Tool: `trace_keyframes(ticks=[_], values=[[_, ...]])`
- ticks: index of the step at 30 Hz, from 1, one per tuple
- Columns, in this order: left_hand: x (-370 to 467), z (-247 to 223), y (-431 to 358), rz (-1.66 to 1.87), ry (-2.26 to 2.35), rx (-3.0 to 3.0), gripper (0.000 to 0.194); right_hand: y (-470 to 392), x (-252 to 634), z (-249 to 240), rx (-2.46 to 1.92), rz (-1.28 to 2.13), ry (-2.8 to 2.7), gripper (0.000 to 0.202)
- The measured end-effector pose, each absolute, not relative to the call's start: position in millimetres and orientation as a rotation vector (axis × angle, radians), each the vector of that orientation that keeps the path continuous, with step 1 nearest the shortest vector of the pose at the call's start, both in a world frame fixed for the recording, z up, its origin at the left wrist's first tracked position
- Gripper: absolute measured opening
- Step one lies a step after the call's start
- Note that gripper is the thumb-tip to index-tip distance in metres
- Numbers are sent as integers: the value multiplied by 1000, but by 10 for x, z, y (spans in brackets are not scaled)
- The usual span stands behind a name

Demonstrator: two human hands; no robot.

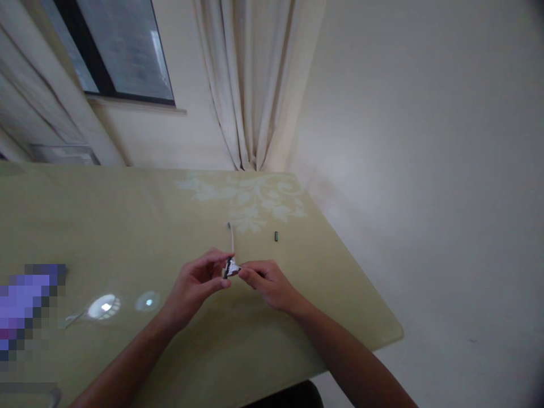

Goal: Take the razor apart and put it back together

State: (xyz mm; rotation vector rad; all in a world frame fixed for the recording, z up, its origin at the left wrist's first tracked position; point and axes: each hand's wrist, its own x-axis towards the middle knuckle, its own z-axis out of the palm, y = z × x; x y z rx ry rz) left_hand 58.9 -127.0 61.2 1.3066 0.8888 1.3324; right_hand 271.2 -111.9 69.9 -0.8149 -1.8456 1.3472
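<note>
Over the table, my left hand (199, 280) grips a small dark, narrow piece (227, 267) between thumb and fingertips, its kind too small to make out. A shiny silver, crumpled-looking piece (233, 267) sits against its right side. The thumb and index finger of my right hand (267, 282) are pinched at the right end of that silver piece. Just beyond my left fingertips a thin white strip or cable (232, 241) with a grey tip stretches away from me. Farther right lies a small dark rectangular piece (276, 236), apart from both hands.
The glossy yellow-green table (331, 283) has a pale floral pattern at its far right corner and light reflections at left. A pixelated purple-blue object (25, 306) lies at the left edge. Behind are beige curtains (250, 79), a window (123, 45) and a pale wall.
</note>
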Motion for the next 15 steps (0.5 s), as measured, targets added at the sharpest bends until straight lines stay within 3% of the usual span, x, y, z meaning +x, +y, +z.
trace_keyframes(ticks=[15], values=[[546,617,-1270,1245,941,1346,39,-1109,2741,682,-853,1297,-1909,42]])
